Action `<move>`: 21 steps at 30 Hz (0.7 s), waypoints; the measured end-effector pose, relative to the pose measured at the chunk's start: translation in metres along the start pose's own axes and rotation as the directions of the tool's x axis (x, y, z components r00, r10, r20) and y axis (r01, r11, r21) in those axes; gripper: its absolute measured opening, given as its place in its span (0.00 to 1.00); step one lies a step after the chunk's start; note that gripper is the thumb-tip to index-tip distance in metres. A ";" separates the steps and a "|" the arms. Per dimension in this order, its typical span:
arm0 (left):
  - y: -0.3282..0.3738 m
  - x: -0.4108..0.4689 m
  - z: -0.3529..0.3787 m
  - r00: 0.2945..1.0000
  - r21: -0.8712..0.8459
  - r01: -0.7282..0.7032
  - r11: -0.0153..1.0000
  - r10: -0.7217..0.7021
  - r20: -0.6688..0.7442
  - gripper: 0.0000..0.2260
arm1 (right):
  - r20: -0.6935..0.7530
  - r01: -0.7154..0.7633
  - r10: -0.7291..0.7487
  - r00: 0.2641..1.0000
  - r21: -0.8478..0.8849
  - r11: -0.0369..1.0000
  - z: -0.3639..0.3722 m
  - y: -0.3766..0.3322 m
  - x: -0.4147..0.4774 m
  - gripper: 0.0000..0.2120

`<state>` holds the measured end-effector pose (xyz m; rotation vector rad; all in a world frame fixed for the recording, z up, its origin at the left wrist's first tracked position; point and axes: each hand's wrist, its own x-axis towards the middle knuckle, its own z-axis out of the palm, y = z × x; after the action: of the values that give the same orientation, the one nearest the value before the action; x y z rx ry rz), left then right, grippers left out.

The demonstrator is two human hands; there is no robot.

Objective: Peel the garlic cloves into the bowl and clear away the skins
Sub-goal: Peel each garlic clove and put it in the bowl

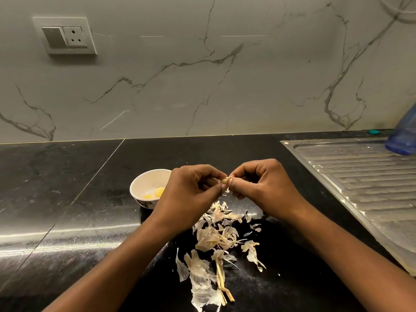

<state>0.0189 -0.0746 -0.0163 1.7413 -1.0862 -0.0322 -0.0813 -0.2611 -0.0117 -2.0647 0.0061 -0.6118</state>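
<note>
Both hands pinch one garlic clove (225, 181) above the black counter (67, 199)

The left hand (191, 190) and the right hand (263, 188) meet in the middle, fingers curled, and each one grips the small clove between thumb and fingertips; the clove is partly hidden and some dry skin shows on it. Just to the left of the left hand stands a white bowl (144, 180) with two peeled yellow cloves (155, 192) inside. Below the hands, between the two forearms, a loose pile of pale skins (216, 239) lies on the counter. On the right is a steel drainboard (360, 188) with a blue bottle (403, 136) at its far corner. A wall socket (65, 36) sits on the marble wall at top left
</note>
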 end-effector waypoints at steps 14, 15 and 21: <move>0.006 0.008 -0.009 0.946 -0.656 0.219 0.722 -0.321 -0.038 0.08 | -0.043 0.012 -0.009 0.999 0.088 0.996 -0.004 0.000 -0.001 0.05; 0.006 0.009 -0.010 0.946 -0.656 0.213 0.724 -0.321 -0.047 0.08 | -0.033 0.013 -0.010 0.999 0.074 0.997 -0.004 0.000 -0.001 0.05; 0.004 0.007 -0.006 0.973 -0.477 0.154 0.865 -0.217 -0.079 0.08 | 0.016 -0.073 0.072 0.997 0.090 0.993 -0.001 0.001 0.000 0.08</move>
<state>0.0234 -0.0749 -0.0072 1.3774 -0.7325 -0.2774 -0.0811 -0.2627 -0.0122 -1.9722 0.0449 -0.5447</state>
